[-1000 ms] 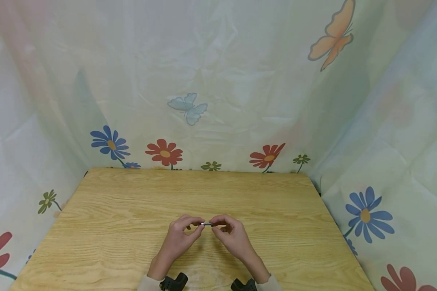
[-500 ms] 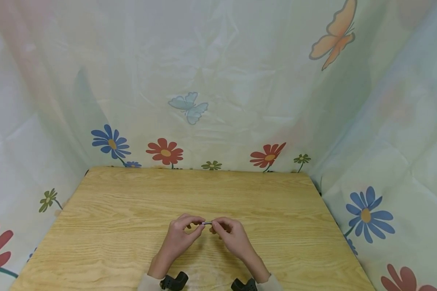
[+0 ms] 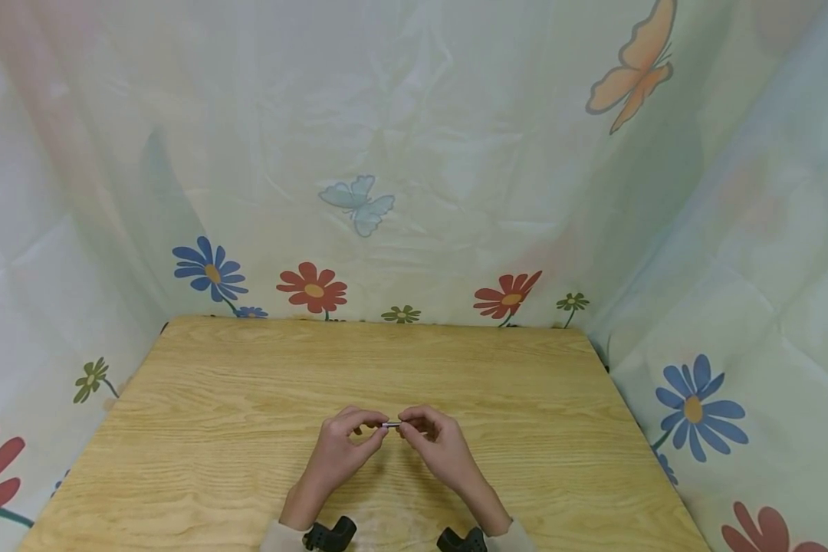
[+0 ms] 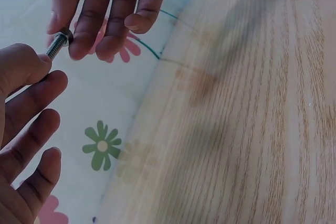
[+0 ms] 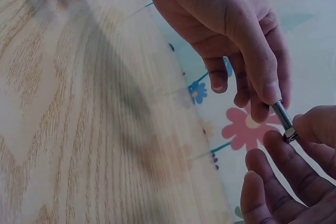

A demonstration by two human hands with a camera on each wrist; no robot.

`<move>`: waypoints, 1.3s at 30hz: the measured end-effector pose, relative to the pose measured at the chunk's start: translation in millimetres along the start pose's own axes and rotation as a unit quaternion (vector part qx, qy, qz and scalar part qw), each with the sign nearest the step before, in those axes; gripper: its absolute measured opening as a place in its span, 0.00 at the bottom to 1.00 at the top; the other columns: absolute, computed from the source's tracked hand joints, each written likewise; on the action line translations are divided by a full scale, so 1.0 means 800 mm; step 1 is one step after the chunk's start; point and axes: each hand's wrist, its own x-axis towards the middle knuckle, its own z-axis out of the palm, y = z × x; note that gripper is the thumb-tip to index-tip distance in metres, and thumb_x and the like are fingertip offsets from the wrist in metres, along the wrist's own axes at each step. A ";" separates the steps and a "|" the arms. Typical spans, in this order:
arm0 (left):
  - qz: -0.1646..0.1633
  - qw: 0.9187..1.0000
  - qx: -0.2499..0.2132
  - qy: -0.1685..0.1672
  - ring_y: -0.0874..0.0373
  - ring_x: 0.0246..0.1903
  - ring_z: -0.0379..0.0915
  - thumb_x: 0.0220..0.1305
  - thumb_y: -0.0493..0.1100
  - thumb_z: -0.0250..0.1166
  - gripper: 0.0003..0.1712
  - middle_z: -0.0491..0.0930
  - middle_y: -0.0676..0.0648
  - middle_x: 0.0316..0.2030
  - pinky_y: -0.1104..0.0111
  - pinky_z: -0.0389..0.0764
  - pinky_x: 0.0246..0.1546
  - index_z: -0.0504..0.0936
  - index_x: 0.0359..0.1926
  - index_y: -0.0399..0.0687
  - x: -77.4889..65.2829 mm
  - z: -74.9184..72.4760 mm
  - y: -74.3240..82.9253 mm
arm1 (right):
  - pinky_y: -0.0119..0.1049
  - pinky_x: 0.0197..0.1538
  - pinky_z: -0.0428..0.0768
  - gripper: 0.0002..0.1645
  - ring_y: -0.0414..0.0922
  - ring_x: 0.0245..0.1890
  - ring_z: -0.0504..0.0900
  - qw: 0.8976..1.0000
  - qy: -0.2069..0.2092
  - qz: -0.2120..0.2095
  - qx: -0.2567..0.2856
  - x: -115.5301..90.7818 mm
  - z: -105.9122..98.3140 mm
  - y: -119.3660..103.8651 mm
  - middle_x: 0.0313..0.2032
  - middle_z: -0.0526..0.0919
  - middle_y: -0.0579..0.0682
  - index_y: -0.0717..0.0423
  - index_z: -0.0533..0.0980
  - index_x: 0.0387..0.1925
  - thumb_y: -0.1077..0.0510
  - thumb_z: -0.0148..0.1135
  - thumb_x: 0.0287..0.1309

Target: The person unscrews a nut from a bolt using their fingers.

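Observation:
A small metal bolt (image 5: 282, 115) is held level between the two hands, above the wooden table. My left hand (image 3: 341, 451) pinches its threaded shank with thumb and index finger, covering that end. At the opposite end sits a hexagonal metal piece (image 5: 290, 136); whether it is the bolt's head or a nut, I cannot tell. My right hand (image 3: 446, 454) has its thumb and index finger on either side of this piece. In the left wrist view the threads (image 4: 55, 50) show between the hands, and the right hand's other fingers are spread away from the bolt.
The wooden tabletop (image 3: 248, 383) lies below both hands. A pale curtain (image 3: 441, 192) printed with flowers and butterflies encloses its back and sides. Each wrist wears a black camera mount, such as the left mount (image 3: 330, 533).
The right thumb and fingers have shifted around the bolt's end, the thumb moving up over it and then back down a little. The left hand has kept its grip in place.

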 end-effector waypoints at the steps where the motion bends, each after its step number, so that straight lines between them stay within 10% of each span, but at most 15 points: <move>1: 0.000 1.000 0.000 0.000 0.56 0.34 0.84 0.58 0.33 0.76 0.11 0.88 0.52 0.36 0.61 0.84 0.31 0.90 0.42 0.45 0.000 0.000 0.000 | 0.32 0.45 0.84 0.16 0.49 0.46 0.86 1.000 0.000 -0.003 0.000 0.000 0.000 0.000 0.46 0.87 0.58 0.61 0.82 0.51 0.54 0.64 0.71; 39: -0.077 0.993 0.078 -0.052 0.55 0.38 0.85 0.59 0.37 0.76 0.09 0.88 0.53 0.37 0.65 0.82 0.37 0.90 0.41 0.49 0.023 0.000 -0.020 | 0.32 0.44 0.84 0.11 0.48 0.47 0.86 0.993 0.079 -0.049 -0.075 0.018 -0.025 0.030 0.45 0.89 0.47 0.53 0.85 0.49 0.57 0.67 0.68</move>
